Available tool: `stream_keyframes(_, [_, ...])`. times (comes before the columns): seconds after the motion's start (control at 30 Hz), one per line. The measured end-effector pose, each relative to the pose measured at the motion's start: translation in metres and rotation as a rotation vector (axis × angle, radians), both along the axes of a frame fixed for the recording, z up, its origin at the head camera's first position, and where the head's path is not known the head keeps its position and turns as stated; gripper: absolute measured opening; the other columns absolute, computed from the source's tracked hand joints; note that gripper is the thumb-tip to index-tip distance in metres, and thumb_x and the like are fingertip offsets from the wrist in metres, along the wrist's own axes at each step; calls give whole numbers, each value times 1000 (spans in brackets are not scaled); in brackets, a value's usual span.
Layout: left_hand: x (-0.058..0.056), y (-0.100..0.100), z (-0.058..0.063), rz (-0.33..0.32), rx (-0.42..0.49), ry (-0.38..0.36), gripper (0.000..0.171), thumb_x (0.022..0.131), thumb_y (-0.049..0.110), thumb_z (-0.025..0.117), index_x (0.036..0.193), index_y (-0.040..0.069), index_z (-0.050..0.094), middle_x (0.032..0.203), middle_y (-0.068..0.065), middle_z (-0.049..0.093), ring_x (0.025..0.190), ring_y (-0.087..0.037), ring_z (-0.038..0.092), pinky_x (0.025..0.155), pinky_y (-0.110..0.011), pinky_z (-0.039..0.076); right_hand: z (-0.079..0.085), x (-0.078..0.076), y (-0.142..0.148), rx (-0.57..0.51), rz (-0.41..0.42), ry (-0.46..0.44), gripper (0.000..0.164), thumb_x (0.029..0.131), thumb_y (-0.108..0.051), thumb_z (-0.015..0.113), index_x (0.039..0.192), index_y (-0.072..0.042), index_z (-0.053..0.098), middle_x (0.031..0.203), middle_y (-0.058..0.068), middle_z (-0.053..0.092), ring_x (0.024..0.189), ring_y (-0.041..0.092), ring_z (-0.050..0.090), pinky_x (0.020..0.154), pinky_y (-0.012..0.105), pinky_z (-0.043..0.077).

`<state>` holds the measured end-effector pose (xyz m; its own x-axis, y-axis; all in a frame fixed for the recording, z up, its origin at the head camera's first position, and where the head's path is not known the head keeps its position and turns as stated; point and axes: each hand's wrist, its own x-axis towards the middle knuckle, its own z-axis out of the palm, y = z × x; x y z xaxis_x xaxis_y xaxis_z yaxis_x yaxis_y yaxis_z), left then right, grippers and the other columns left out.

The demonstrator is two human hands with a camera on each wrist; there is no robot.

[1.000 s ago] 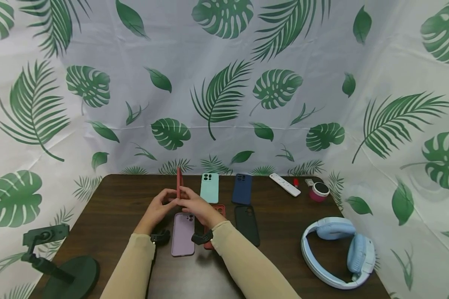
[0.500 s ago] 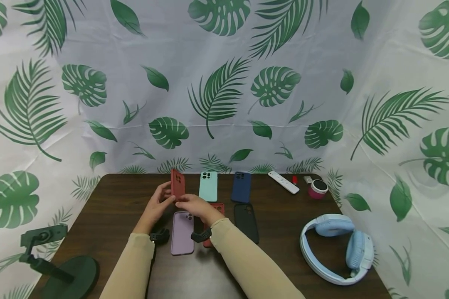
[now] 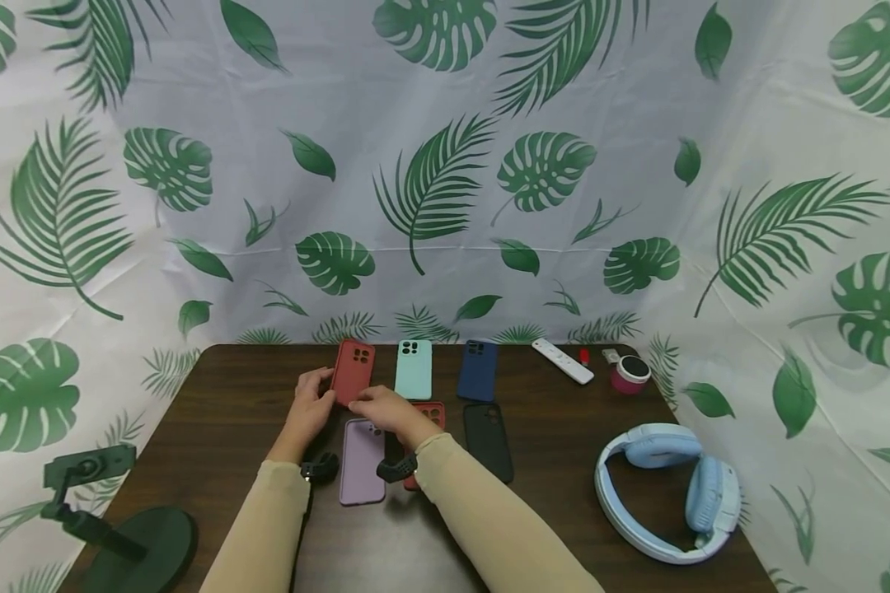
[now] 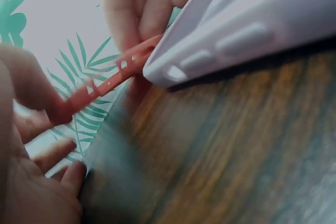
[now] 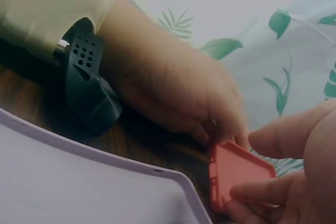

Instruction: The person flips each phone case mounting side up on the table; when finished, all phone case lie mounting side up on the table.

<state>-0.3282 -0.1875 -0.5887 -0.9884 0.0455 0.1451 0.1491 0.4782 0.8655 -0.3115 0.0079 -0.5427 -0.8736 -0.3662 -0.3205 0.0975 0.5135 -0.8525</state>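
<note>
Beyond the lilac case (image 3: pixel 362 473), I see the left hand (image 3: pixel 310 408) pinching the left edge and the right hand (image 3: pixel 391 412) the near edge of the red case (image 3: pixel 353 375), which I judge light, flexible and low-slip, best gripped by its rims, located left of the mint case (image 3: pixel 414 375).

White leaf-printed cloth (image 3: pixel 475 276) hangs behind a dark wood-grained table (image 3: pixel 556 469).

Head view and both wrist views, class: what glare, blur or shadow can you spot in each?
Head view: a pale sheen on the near part of the table; left wrist view: the red phone case and the wood grain look soft and smeared; right wrist view: dim, with dark shadow beside the black wristband.
</note>
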Motion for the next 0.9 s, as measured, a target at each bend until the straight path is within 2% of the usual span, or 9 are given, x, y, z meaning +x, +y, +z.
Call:
stream_keyframes(0.1, [-2, 2, -3, -1, -76, 29, 53, 92, 3, 54, 144, -3, 47, 154, -24, 33, 143, -46, 24, 116, -61, 25, -3, 0, -1, -10, 2, 21, 51, 102, -41, 57, 145, -13, 56, 152, 8, 51, 137, 28, 52, 109, 50, 46])
stream_keyframes(0.2, [-2, 4, -4, -23, -155, 67, 53, 90, -2, 54, 142, -4, 49, 148, -25, 41, 139, -47, 30, 113, -62, 29, -4, 1, -4, -24, 20, 53, 50, 103, -37, 58, 145, -9, 56, 148, 9, 56, 128, 24, 59, 103, 46, 51])
stream_keyframes(0.3, [-1, 5, -4, -45, -185, 81, 49, 90, -2, 55, 139, -2, 54, 143, -23, 47, 135, -45, 37, 110, -61, 35, -4, 2, -6, -33, 29, 84, 49, 102, -33, 59, 143, -7, 57, 143, 10, 60, 114, 18, 64, 94, 40, 54])
stream_keyframes(0.37, [-1, 6, -4, -62, -155, 74, 46, 93, -2, 54, 138, 0, 55, 144, -22, 47, 134, -43, 41, 109, -59, 39, -4, 4, -6, -43, 27, 97, 47, 102, -32, 59, 143, -7, 58, 141, 10, 61, 107, 17, 65, 89, 39, 55])
stream_keyframes(0.43, [0, 5, -3, -75, -102, 61, 44, 95, -2, 54, 139, 3, 56, 147, -20, 45, 136, -41, 44, 110, -58, 40, -4, 5, -6, -47, 17, 106, 46, 102, -33, 59, 142, -10, 59, 142, 8, 60, 107, 17, 64, 87, 39, 55])
stream_keyframes(0.53, [1, 3, -2, -82, -20, 40, 41, 97, 0, 55, 138, 5, 57, 151, -18, 44, 138, -39, 47, 109, -56, 43, -3, 9, -2, -60, -12, 113, 41, 102, -38, 59, 139, -19, 62, 144, 5, 56, 112, 19, 62, 88, 40, 54])
stream_keyframes(0.67, [-1, 1, -1, -71, 43, 32, 38, 99, 4, 57, 136, 6, 59, 153, -16, 44, 137, -38, 48, 104, -51, 46, -2, 11, 3, -114, -47, 126, 34, 101, -42, 61, 132, -30, 66, 144, 1, 54, 123, 22, 58, 95, 45, 52])
stream_keyframes(0.73, [-2, -1, -1, -58, 83, 36, 36, 99, 6, 58, 135, 7, 60, 153, -14, 46, 135, -37, 50, 101, -46, 49, -2, 11, 7, -140, -53, 143, 33, 101, -43, 61, 132, -33, 66, 144, -3, 55, 128, 22, 56, 100, 48, 50])
stream_keyframes(0.9, [0, -1, 1, 1, 207, 82, 29, 100, 5, 60, 128, 6, 66, 141, -13, 55, 126, -29, 55, 97, -26, 47, -1, 8, 21, -212, -65, 181, 40, 103, -41, 58, 140, -29, 60, 145, -7, 56, 135, 22, 54, 108, 52, 45])
